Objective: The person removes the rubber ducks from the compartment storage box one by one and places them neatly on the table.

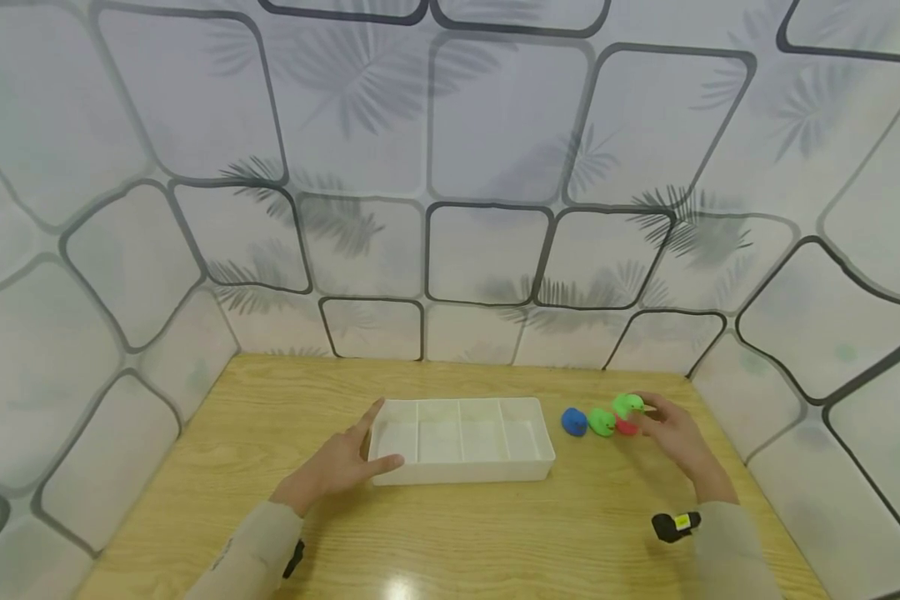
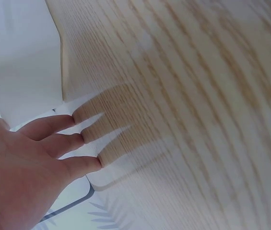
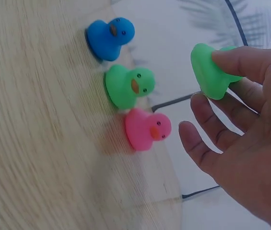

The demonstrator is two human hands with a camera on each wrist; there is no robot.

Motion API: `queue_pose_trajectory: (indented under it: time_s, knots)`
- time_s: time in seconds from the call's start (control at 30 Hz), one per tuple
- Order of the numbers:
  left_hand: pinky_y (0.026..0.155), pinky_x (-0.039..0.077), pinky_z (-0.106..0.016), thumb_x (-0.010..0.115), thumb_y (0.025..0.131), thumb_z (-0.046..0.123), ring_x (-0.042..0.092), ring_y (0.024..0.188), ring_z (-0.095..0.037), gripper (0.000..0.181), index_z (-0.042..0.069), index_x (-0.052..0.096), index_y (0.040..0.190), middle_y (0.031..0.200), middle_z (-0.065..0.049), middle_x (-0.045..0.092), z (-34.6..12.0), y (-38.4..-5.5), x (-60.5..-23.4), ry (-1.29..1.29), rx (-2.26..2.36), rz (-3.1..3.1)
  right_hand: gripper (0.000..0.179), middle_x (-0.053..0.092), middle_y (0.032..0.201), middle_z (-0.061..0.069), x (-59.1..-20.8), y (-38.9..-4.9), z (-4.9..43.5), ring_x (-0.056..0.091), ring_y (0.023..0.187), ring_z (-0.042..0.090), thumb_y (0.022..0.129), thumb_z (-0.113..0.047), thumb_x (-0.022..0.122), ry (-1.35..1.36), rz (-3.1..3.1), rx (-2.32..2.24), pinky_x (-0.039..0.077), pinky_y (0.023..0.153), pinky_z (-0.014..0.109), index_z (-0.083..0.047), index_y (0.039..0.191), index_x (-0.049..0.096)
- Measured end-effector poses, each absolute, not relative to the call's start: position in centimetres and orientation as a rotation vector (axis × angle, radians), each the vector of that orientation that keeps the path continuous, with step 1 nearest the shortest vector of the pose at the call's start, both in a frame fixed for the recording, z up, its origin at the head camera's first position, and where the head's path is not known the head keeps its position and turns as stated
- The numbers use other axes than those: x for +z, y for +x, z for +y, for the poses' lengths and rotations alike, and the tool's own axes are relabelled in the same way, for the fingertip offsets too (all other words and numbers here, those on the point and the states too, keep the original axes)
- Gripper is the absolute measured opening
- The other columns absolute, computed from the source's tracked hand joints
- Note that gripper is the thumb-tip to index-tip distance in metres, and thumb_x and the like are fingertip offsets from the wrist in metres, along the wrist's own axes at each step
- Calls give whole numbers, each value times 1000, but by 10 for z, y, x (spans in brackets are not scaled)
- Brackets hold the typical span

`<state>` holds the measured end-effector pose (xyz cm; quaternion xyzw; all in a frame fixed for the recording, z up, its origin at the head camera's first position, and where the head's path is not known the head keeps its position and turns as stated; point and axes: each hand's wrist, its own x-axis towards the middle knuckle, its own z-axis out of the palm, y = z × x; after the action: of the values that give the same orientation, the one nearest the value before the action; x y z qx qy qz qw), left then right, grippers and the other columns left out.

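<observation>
A white box with several compartments in a row stands on the table. At its left end is my left hand, the index finger stretched to the back corner and the thumb at the front edge. In the left wrist view, its other fingers reach down to the tabletop, nearly straight. My right hand pinches a light green rubber duck between thumb and fingers, above the table. Below it stand a pink rubber duck, another green rubber duck and a blue rubber duck.
The wood-grain table meets a patterned back wall and side walls. All the ducks are right of the box. A black wrist device is on the right forearm.
</observation>
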<state>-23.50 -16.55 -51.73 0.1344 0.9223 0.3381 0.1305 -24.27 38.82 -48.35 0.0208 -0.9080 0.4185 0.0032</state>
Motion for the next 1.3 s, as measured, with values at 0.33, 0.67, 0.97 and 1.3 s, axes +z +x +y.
queue_pose_trajectory:
  time_s: [0.33, 0.67, 0.97, 1.3]
  knots:
    - [64, 43, -35, 67, 93, 70, 39, 50, -14, 111, 36, -5, 170, 66, -5, 55, -166, -235, -516, 393, 981, 2681, 53, 49, 153, 31, -484, -241, 407, 50, 99, -20, 109, -27, 60, 60, -2753, 1319, 53, 80, 23, 2, 152, 47]
    - [61, 41, -34, 69, 92, 69, 32, 49, -12, 112, 36, -4, 170, 60, 1, 47, -166, -235, -517, 405, 995, 2672, 59, 59, 132, -2, -498, -240, 423, 57, 96, -14, 107, -35, 64, -68, -2671, 1428, 55, 80, 20, 0, 152, 48]
    - [62, 42, -34, 68, 92, 70, 35, 49, -13, 112, 37, -4, 170, 61, -1, 50, -166, -234, -517, 401, 1004, 2672, 62, 47, 149, 29, -508, -240, 431, 52, 93, -17, 108, -35, 62, -122, -2726, 1404, 53, 78, 20, 2, 154, 43]
    - [62, 42, -35, 69, 93, 69, 41, 52, -14, 111, 35, -3, 171, 68, -5, 56, -166, -235, -517, 403, 1004, 2684, 63, 40, 159, 34, -518, -245, 436, 64, 119, 29, 110, -34, 56, -202, -2812, 1353, 53, 79, 22, 2, 158, 37]
